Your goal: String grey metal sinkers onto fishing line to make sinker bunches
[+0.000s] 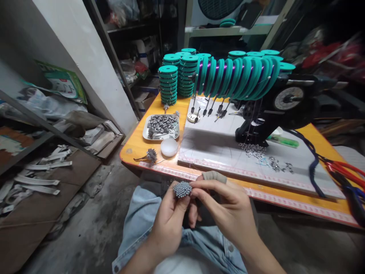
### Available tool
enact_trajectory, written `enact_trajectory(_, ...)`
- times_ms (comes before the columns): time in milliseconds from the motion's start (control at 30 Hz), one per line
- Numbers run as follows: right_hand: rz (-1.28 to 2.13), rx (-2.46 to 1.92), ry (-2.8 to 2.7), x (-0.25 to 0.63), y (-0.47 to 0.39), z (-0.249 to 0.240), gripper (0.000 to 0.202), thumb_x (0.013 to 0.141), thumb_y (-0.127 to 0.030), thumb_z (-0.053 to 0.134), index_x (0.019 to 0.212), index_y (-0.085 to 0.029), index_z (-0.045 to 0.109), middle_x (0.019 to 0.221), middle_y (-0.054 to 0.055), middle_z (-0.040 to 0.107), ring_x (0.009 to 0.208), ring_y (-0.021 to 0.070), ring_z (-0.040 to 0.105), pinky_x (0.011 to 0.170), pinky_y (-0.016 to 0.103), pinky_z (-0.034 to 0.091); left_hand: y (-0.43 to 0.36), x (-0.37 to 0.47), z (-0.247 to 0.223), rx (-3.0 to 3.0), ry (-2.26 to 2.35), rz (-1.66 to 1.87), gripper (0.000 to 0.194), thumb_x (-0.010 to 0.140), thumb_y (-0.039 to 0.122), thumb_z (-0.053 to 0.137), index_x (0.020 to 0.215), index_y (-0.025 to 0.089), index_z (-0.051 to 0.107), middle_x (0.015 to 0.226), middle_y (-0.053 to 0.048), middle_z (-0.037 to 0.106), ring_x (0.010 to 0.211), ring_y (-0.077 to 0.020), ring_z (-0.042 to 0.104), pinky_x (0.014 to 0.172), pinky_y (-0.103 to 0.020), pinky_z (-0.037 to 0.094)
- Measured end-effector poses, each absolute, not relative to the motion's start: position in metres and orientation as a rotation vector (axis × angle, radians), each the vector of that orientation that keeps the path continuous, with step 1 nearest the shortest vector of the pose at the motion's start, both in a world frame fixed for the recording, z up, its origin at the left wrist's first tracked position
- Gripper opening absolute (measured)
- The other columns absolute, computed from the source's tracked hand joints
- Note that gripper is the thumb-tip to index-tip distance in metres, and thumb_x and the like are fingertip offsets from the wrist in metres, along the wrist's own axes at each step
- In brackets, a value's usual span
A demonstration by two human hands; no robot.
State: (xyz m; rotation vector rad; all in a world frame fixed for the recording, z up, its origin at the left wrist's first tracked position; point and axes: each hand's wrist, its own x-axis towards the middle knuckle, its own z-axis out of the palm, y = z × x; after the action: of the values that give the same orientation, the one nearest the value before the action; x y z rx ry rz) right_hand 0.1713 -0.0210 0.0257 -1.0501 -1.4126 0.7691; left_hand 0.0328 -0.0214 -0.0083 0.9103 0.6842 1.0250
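Observation:
My left hand (169, 224) is closed around a tight bundle of thin grey rods (182, 189), their round ends facing up towards me. At the bundle's right edge, my right hand (230, 201) pinches with thumb and forefinger; whatever is between those fingertips is too small to make out. A grey wrap covers one finger of the right hand. Both hands are above my lap, in front of the table edge. On the table's left front corner lies a similar spiky grey bundle (151, 155), beside a round translucent lid or dish (169, 147).
A white tray (145, 132) holds many small metal cylinders. Teal spools (168, 85) stand stacked behind it. More spools with purple wire hang on a black machine (288, 99). Small metal parts (253, 150) lie on the grey board (211, 146). Red-handled pliers (346, 171) are at right.

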Motion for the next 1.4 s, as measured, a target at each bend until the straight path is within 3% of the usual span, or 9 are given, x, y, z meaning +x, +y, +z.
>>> enact_trajectory(133, 0.613, -1.12, -1.443, 0.174, -0.016, 0.025, 0.013, 0.083, -0.01, 0.075, 0.09, -0.02, 0.081, 0.076, 0.003, 0.077, 0.059, 0.0142, 0.071, 0.051, 0.02, 0.059, -0.02, 0.027, -0.004, 1.079, 0.795, 0.946, 0.031, 0.101, 0.048, 0.048, 0.105, 0.019, 0.058, 0.06, 0.006, 0.041, 0.057, -0.0114, 0.042, 0.066, -0.028, 0.046)
enact_trajectory(333, 0.595, -1.146, -1.471, 0.171, -0.018, 0.027, 0.006, 0.084, -0.016, 0.075, 0.085, -0.019, 0.079, 0.063, 0.0, 0.071, 0.047, 0.011, 0.059, 0.04, 0.02, 0.05, -0.016, 0.02, -0.001, 1.215, 0.897, 0.897, 0.032, 0.103, 0.048, 0.044, 0.097, 0.02, 0.058, 0.062, 0.005, 0.042, 0.059, -0.0118, 0.04, 0.061, -0.026, 0.039)
enact_trajectory(533, 0.894, -1.034, -1.368, 0.165, -0.022, 0.026, 0.007, 0.09, -0.015, 0.068, 0.088, -0.019, 0.073, 0.062, -0.001, 0.069, 0.045, 0.0134, 0.066, 0.042, 0.022, 0.054, -0.02, 0.024, -0.002, 1.091, 0.872, 0.97, 0.027, 0.101, 0.046, 0.049, 0.093, 0.02, 0.055, 0.065, 0.005, 0.046, 0.06, -0.0108, 0.043, 0.059, -0.024, 0.038)
enact_trajectory(667, 0.768, -1.107, -1.448, 0.166, -0.023, 0.023, 0.007, 0.089, -0.014, 0.07, 0.086, -0.019, 0.074, 0.06, -0.001, 0.068, 0.048, 0.013, 0.064, 0.044, 0.023, 0.052, -0.022, 0.03, -0.003, 0.86, 0.781, 1.134, 0.025, 0.099, 0.043, 0.058, 0.088, 0.022, 0.048, 0.057, 0.009, 0.043, 0.052, -0.0079, 0.04, 0.055, -0.022, 0.037)
enact_trajectory(867, 0.418, -1.179, -1.556, 0.169, -0.026, 0.021, 0.011, 0.085, -0.009, 0.072, 0.089, -0.019, 0.077, 0.079, 0.003, 0.073, 0.066, 0.0138, 0.067, 0.058, 0.023, 0.057, -0.02, 0.028, -0.001, 0.822, 0.776, 1.292, 0.03, 0.1, 0.039, 0.056, 0.079, 0.022, 0.045, 0.052, 0.01, 0.04, 0.047, -0.0076, 0.041, 0.058, -0.026, 0.042)
enact_trajectory(1233, 0.45, -1.157, -1.585, 0.167, -0.033, 0.025, 0.012, 0.086, -0.01, 0.071, 0.09, -0.021, 0.076, 0.083, 0.002, 0.073, 0.072, 0.0153, 0.069, 0.064, 0.026, 0.058, -0.027, 0.026, -0.007, 1.039, 0.839, 1.502, 0.019, 0.103, 0.028, 0.05, 0.085, 0.026, 0.046, 0.062, 0.007, 0.046, 0.059, -0.011, 0.049, 0.063, -0.029, 0.043)
enact_trajectory(1400, 0.487, -1.162, -1.555, 0.167, -0.033, 0.026, 0.011, 0.086, -0.011, 0.073, 0.09, -0.021, 0.076, 0.081, 0.001, 0.073, 0.07, 0.0139, 0.069, 0.063, 0.024, 0.057, -0.031, 0.024, -0.016, 1.146, 0.867, 1.522, 0.014, 0.104, 0.024, 0.047, 0.09, 0.026, 0.048, 0.067, 0.006, 0.049, 0.065, -0.0125, 0.052, 0.074, -0.033, 0.046)
